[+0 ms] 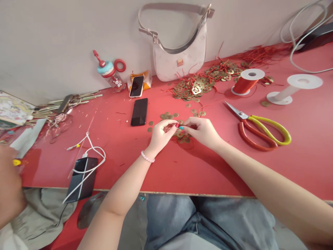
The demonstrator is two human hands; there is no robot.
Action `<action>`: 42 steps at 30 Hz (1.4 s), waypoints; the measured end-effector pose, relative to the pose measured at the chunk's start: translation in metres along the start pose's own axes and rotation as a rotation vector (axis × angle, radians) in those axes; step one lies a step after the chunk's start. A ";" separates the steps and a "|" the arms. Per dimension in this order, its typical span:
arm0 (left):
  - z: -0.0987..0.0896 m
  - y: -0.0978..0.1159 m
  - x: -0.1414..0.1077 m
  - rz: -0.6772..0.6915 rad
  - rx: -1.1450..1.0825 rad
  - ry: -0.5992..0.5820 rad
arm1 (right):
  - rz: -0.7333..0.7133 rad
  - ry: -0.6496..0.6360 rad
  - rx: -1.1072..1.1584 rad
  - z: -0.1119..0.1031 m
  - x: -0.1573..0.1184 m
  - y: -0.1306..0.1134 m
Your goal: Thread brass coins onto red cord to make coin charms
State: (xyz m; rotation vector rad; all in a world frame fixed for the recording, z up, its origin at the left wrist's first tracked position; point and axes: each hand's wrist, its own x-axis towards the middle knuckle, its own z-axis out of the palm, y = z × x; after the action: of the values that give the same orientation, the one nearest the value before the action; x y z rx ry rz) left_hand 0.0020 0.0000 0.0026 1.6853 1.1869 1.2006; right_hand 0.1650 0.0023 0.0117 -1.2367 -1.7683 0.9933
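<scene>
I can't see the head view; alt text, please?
A person's left hand and right hand, fingertips close together, pinch something too small to identify above golden coins on a red table. To the right are scissors, a spool of red cord and a bare spool; beyond the hands, two phones and a pale handbag.

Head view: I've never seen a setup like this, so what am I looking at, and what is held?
No machine here: these are a person's bare left hand and right hand, seen by one camera worn on the head, looking forward and down. Together they pinch a small item, too hidden to identify. Brassy discs lie near them on the red table, with more heaped by the bag. To the right are scissors, a red spool and a white spool. To the left are two phones, a cup and, at the edge, another person's arm.
</scene>
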 end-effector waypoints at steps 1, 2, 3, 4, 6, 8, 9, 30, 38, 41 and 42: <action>0.000 0.001 0.000 -0.009 -0.036 -0.010 | -0.005 -0.003 -0.007 -0.001 0.000 0.000; 0.000 0.001 0.001 -0.011 -0.074 -0.023 | -0.014 -0.005 -0.013 -0.001 0.000 0.000; -0.001 0.001 0.001 -0.008 -0.112 -0.039 | -0.027 -0.007 -0.018 -0.002 -0.001 -0.001; -0.001 0.000 0.001 0.001 -0.149 -0.053 | -0.042 -0.009 -0.023 -0.003 -0.001 0.000; -0.002 -0.001 0.002 0.018 -0.208 -0.080 | -0.073 -0.014 -0.030 -0.004 -0.001 0.000; -0.002 -0.002 0.002 0.027 -0.237 -0.096 | -0.093 -0.019 -0.041 -0.005 -0.001 0.000; -0.003 -0.002 0.002 0.032 -0.245 -0.103 | -0.100 -0.020 -0.047 -0.006 -0.001 0.000; -0.025 0.008 0.014 0.036 -0.269 0.207 | -0.153 0.441 0.013 -0.032 -0.001 0.001; -0.086 0.058 0.017 0.099 -0.512 0.335 | -0.250 0.721 0.156 -0.075 -0.004 -0.019; -0.110 0.080 0.015 0.093 -0.579 0.434 | -0.309 0.821 0.191 -0.095 -0.009 -0.032; -0.117 0.086 0.014 0.090 -0.610 0.461 | -0.316 0.856 0.188 -0.101 -0.011 -0.036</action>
State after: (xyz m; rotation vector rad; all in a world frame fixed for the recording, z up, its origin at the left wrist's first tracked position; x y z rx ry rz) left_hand -0.0857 -0.0066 0.1192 1.0408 0.8646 1.8477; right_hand 0.2445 0.0013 0.0851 -0.9997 -1.1071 0.3375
